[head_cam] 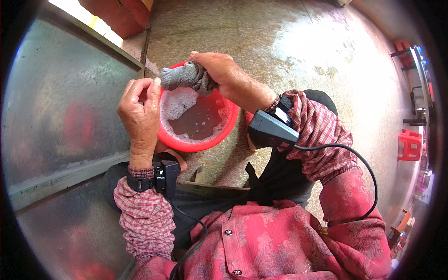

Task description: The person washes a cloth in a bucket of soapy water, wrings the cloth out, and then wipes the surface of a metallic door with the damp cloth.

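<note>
My right hand [224, 75] grips a wet grey cloth [185, 75], bunched and twisted, over the far rim of a red plastic basin [196, 145]. In the basin is murky grey water [196, 119] with white suds [176, 101] around its edge. My left hand [139, 108] is raised at the basin's left side, fingers curled and thumb tip against the index finger. The thumb is right by the cloth's left end; whether the two touch or anything is pinched there is not plain.
A metal-faced panel [70, 105] stands close on my left. The speckled floor [266, 35] has wet patches beyond the basin. Red plastic stools [409, 145] stand far right. Cables [371, 168] run from the devices strapped to my wrists [274, 129].
</note>
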### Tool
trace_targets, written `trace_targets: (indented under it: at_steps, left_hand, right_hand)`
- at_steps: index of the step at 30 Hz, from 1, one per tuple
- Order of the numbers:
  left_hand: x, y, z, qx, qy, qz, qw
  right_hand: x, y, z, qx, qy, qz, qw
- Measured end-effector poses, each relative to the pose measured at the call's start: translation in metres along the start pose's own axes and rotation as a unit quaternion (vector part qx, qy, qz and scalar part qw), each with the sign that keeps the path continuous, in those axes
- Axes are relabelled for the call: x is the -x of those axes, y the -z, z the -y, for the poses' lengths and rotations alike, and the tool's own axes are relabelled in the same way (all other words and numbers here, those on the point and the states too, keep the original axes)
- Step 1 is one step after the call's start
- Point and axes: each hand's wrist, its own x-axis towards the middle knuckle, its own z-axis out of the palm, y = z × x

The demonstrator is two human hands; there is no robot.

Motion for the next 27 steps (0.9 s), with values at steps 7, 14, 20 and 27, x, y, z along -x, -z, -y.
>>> trace_targets:
  at_steps: [7, 14, 20, 27]
  left_hand:
    - [-0.001, -0.003, 0.005, 0.001, -0.043, -0.014, 0.999]
    - [-0.004, -0.003, -0.006, -0.015, -0.053, -0.009, 0.998]
    - [-0.004, -0.003, -0.006, -0.019, -0.070, -0.009, 0.997]
    - [-0.004, -0.001, -0.005, -0.036, -0.080, -0.006, 0.996]
  right_hand:
    - [-0.001, -0.006, -0.004, 0.034, 0.000, 0.023, 0.999]
    - [-0.007, 0.015, -0.017, 0.318, 0.386, 0.098, 0.860]
    - [0.003, -0.003, -0.003, 0.040, -0.009, 0.043, 0.998]
    - [0.001, -0.005, -0.008, 0.031, -0.024, 0.026, 0.999]
